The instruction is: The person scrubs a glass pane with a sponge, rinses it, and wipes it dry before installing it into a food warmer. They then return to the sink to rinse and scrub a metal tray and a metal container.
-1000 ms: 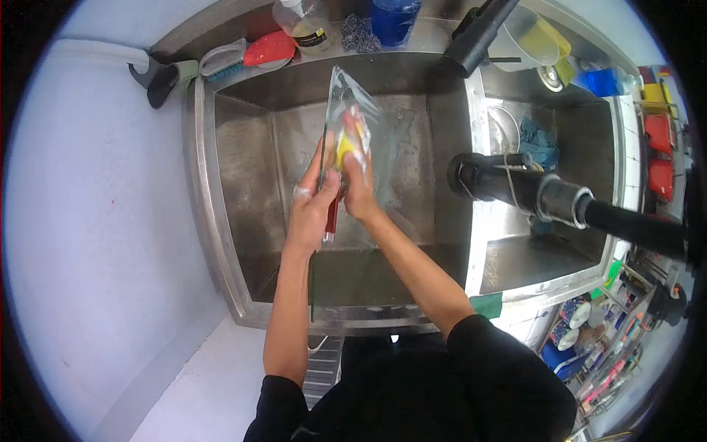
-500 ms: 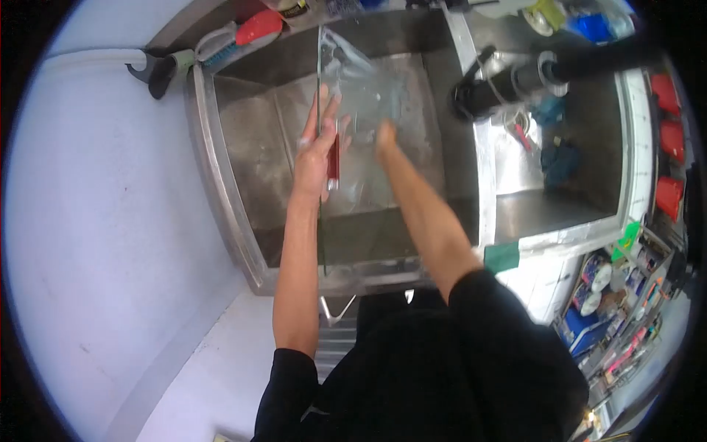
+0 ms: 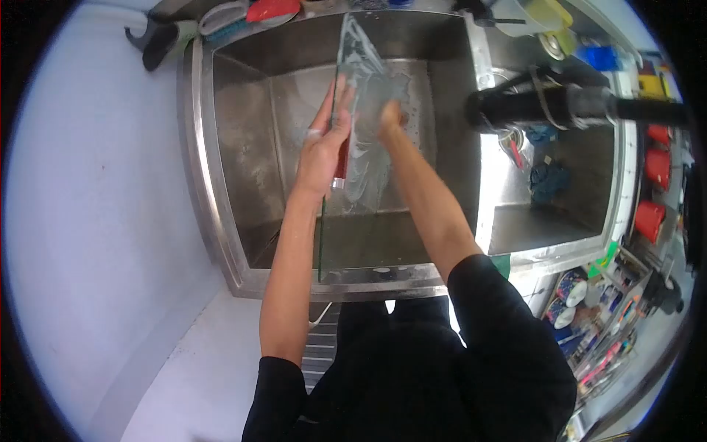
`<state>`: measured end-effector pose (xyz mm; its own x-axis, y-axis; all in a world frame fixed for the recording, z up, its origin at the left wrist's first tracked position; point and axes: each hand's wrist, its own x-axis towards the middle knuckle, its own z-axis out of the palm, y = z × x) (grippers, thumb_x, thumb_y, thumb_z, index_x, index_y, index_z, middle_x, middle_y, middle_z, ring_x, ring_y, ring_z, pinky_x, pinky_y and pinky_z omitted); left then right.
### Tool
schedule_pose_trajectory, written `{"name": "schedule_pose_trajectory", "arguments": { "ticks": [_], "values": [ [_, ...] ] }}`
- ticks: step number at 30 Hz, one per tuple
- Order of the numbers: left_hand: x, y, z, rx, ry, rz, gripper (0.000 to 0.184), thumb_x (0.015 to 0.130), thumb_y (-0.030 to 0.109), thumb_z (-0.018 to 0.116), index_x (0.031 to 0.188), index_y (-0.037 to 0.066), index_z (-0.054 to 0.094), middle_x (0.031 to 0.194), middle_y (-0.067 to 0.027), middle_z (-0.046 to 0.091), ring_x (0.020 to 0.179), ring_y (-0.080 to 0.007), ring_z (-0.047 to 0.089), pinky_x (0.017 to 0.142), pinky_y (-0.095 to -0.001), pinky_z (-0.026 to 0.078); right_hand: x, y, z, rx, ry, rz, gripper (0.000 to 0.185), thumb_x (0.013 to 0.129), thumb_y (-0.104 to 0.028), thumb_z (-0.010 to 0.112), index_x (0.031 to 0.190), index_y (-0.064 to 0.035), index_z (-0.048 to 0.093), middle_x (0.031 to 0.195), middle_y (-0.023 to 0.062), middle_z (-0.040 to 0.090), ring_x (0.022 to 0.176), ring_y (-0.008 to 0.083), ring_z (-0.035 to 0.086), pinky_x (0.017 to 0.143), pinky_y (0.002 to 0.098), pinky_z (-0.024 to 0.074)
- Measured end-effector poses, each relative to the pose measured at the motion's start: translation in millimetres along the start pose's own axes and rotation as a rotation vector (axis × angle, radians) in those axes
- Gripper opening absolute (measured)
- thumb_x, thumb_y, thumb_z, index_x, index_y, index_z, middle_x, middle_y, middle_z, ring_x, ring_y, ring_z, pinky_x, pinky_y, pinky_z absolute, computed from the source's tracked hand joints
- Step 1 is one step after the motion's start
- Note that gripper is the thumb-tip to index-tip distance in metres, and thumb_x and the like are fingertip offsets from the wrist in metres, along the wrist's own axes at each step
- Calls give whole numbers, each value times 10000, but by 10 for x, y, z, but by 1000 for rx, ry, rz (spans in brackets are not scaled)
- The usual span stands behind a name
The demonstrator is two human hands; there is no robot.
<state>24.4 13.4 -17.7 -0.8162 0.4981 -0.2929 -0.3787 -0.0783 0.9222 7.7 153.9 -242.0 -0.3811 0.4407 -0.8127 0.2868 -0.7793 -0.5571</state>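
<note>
A clear glass pane [image 3: 366, 173] stands on edge in the large sink basin, its right face streaked with white suds. My left hand [image 3: 321, 158] is closed on the pane from the left, thumb over its upper edge. A red strip with a silver end [image 3: 341, 163] shows on the pane beside that palm. On the pane's right side, my right hand [image 3: 391, 118] is at the sudsy face, blurred by motion. Its fingers are not clear, and I cannot tell whether they hold anything.
The steel sink [image 3: 243, 259] surrounds the pane. A black faucet [image 3: 526, 109] juts over the divider and the smaller right basin, where dark cloths [image 3: 549, 180] lie. A brush [image 3: 224, 20] and a red item [image 3: 272, 10] sit on the back ledge. The wall [image 3: 96, 184] is close on the left.
The view has shifted slightly, and the pane appears a little farther right. More white suds show on its right face. My right hand stays at that face, blurred in both frames.
</note>
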Motion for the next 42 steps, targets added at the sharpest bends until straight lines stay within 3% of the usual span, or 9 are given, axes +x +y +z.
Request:
{"name": "schedule_pose_trajectory", "arguments": {
  "ticks": [5,10,16,19,22,26,30,36,42],
  "values": [
    [-15,-39,-24,23,13,18,631,989,389,511,1527,172,265,1495,-51,418,1223,-167,503,944,-245,386,747,7,-28,-514,39,-661,501,956,-323,479,1246,85,512,1234,234,576,1109,362,560,932,422,438],
    [10,-74,-50,35,18,9,632,989,369,517,1526,156,263,1493,-58,420,1241,-179,494,971,-266,381,622,1317,-781,-591,547,-499,630,944,-450,507,1298,71,504,1329,265,519,1241,385,480,1051,419,347],
    [-3,-67,12,50,-5,36,640,984,355,528,1524,132,264,1486,-35,434,1256,-180,481,962,-259,381,-563,1832,-1287,-182,40,371,681,928,-480,421,1378,32,429,1465,208,396,1309,330,424,1083,425,329],
    [6,-4,43,83,-29,37,639,987,348,525,1524,127,260,1492,-29,427,1274,-172,467,974,-260,376,-1793,1189,-621,-699,298,219,596,982,-434,391,1355,29,424,1271,239,543,1159,315,538,1009,435,399],
    [-1,-2,38,35,-45,25,631,994,347,508,1527,126,252,1509,-29,400,1281,-156,456,982,-269,378,-2005,634,-278,-286,-175,-570,481,1018,-319,378,1372,-2,304,1222,201,516,1153,296,509,1014,429,376],
    [-1,20,-6,-115,-46,-29,605,1025,346,447,1518,60,246,1534,-85,333,1394,-175,320,1123,-296,251,-1609,-273,209,-112,-216,-408,394,1000,-265,419,1322,-39,394,1260,194,475,1230,286,430,1041,390,323],
    [5,-23,-88,-64,11,-218,813,954,687,241,1523,106,240,1393,-62,464,1282,-193,444,1049,-346,364,-1915,-641,379,-219,-381,-806,332,914,-142,530,1236,-58,524,1252,165,494,1213,282,456,1015,369,357],
    [-69,52,93,-289,-68,-188,921,908,760,169,1510,69,263,1438,-66,428,1275,-186,451,1044,-335,376,-2313,-692,34,-569,-175,-1306,319,896,-106,580,1191,10,550,1084,192,575,1010,331,576,875,408,458],
    [-59,-31,181,-179,-102,-35,859,949,700,162,1527,67,215,1548,-61,277,1417,-188,258,1157,-323,182,-2096,-944,10,-108,-215,-672,326,987,-239,475,1151,19,587,922,125,628,817,210,603,722,346,491]
  ]
}}
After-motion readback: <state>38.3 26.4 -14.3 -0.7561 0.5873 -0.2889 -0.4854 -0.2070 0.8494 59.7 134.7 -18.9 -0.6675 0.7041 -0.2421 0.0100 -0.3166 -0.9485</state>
